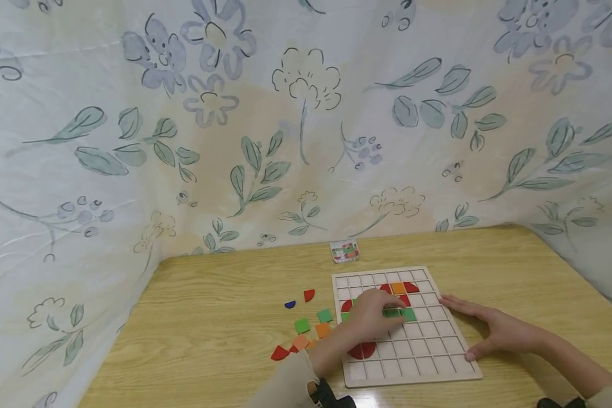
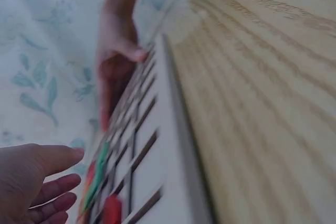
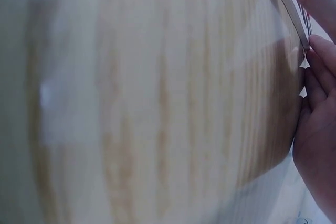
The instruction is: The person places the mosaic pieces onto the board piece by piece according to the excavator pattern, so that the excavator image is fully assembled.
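A pale wooden grid board (image 1: 428,345) lies on the table with coloured flat pieces in some squares. Over its left half is my left hand (image 1: 372,314), with nothing visible between thumb and fingers. Near its fingertips are a green square (image 1: 409,314) and other green and red pieces, partly covered by the hand. An orange square (image 1: 398,288) sits in an upper row beside a red quarter-circle (image 1: 411,287). Lower down are red rounded pieces (image 1: 362,351). My right hand (image 1: 507,331) rests along the board's right edge, thumb and fingertips spread against it.
Loose pieces lie left of the board, among them a green square (image 1: 302,326), a blue half-circle (image 1: 290,305) and a red quarter-circle (image 1: 309,295). A small printed card (image 1: 344,250) is behind the board. Floral cloth (image 1: 306,141) hangs around the wooden table (image 1: 209,317).
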Tool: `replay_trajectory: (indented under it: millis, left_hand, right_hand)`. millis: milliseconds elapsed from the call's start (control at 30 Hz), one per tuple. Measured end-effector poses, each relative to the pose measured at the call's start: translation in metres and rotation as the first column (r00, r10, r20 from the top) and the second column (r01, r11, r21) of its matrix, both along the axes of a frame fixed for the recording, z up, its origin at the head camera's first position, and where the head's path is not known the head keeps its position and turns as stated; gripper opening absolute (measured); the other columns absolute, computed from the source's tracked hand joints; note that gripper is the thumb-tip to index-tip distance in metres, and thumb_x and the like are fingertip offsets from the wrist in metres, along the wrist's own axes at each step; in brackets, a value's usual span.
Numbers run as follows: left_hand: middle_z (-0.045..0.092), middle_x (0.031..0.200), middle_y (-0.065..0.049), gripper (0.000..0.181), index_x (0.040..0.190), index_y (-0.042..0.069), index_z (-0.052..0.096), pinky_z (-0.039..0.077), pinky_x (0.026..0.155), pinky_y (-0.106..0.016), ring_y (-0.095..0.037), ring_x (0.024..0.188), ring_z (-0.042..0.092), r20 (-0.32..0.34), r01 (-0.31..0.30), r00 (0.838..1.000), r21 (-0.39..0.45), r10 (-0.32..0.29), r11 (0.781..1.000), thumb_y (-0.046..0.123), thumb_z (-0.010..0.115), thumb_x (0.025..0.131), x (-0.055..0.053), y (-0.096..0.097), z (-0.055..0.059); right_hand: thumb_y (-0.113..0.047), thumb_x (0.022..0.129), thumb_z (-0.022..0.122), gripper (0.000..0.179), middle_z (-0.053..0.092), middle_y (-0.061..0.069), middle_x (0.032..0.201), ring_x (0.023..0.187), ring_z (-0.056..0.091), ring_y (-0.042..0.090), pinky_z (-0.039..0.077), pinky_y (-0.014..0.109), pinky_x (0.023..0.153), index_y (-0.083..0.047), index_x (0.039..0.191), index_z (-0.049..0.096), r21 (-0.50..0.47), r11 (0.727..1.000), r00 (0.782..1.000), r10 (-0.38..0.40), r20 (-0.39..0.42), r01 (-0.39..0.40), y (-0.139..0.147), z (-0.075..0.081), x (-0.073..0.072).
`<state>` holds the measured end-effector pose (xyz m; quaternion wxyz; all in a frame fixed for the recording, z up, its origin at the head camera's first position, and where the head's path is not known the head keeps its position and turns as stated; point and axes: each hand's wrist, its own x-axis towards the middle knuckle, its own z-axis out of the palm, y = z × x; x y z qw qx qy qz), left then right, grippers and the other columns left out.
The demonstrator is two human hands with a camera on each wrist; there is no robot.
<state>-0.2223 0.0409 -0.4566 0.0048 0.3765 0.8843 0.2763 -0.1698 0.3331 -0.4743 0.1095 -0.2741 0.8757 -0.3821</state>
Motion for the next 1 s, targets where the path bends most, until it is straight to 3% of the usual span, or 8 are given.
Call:
replay_trajectory:
  millis: [267, 433, 533, 733, 1000]
  left_hand:
    - [0.068, 0.098, 0.007, 0.023, 0.104, 0.018, 0.071, 0.043, 0.071, -0.018, -0.009, 0.087, 0.058, 0.058, -0.128, 0.991, 0.129, 0.121, 0.983, 0.022, 0.070, 0.082, -0.008, -0.052, 0.008]
    - [0.068, 0.090, 0.004, 0.022, 0.100, 0.016, 0.072, 0.045, 0.070, -0.023, -0.014, 0.087, 0.058, 0.176, -0.263, 0.957, 0.184, 0.232, 0.947, 0.011, 0.071, 0.078, -0.010, -0.088, 0.005]
    - [0.069, 0.085, 0.004, 0.022, 0.098, 0.014, 0.072, 0.046, 0.069, -0.023, -0.013, 0.083, 0.060, 0.213, -0.310, 0.940, 0.198, 0.268, 0.930, 0.010, 0.072, 0.076, -0.009, -0.101, 0.001]
    - [0.070, 0.081, 0.003, 0.019, 0.096, 0.010, 0.071, 0.049, 0.071, -0.023, -0.008, 0.077, 0.064, 0.255, -0.293, 0.938, 0.225, 0.234, 0.929, 0.009, 0.073, 0.077, -0.010, -0.110, -0.009]
    - [0.070, 0.084, 0.002, 0.016, 0.096, 0.009, 0.071, 0.049, 0.075, -0.021, -0.004, 0.079, 0.063, 0.193, -0.192, 0.970, 0.217, 0.151, 0.957, 0.007, 0.070, 0.080, -0.012, -0.114, -0.017]
  right_hand:
    - [-0.031, 0.071, 0.077, 0.092, 0.017, -0.010, 0.152, 0.122, 0.007, -0.026, 0.009, -0.003, 0.087, -0.012, 0.145, 0.028, -0.008, 1.000, 1.000, -0.022, 0.007, 0.022, 0.000, -0.002, 0.001]
    - [-0.030, 0.070, 0.078, 0.092, 0.017, -0.014, 0.151, 0.123, 0.008, -0.025, 0.009, -0.004, 0.086, -0.009, 0.145, 0.028, -0.024, 1.000, 1.000, -0.002, -0.025, 0.002, -0.001, -0.004, 0.000]
    - [-0.028, 0.070, 0.078, 0.092, 0.016, -0.020, 0.150, 0.124, 0.007, -0.025, 0.008, -0.005, 0.086, -0.008, 0.145, 0.028, -0.030, 0.999, 0.998, 0.011, -0.056, -0.012, -0.001, -0.005, 0.000]
    - [-0.024, 0.070, 0.078, 0.091, 0.015, -0.024, 0.149, 0.124, 0.007, -0.024, 0.008, -0.005, 0.086, -0.007, 0.145, 0.028, -0.037, 0.999, 0.997, 0.021, -0.069, -0.023, -0.001, -0.003, 0.002]
    - [-0.029, 0.069, 0.079, 0.091, 0.020, -0.014, 0.151, 0.124, 0.010, -0.024, 0.009, -0.004, 0.087, -0.009, 0.144, 0.031, -0.025, 1.000, 0.997, -0.006, -0.073, 0.005, -0.002, -0.004, 0.003]
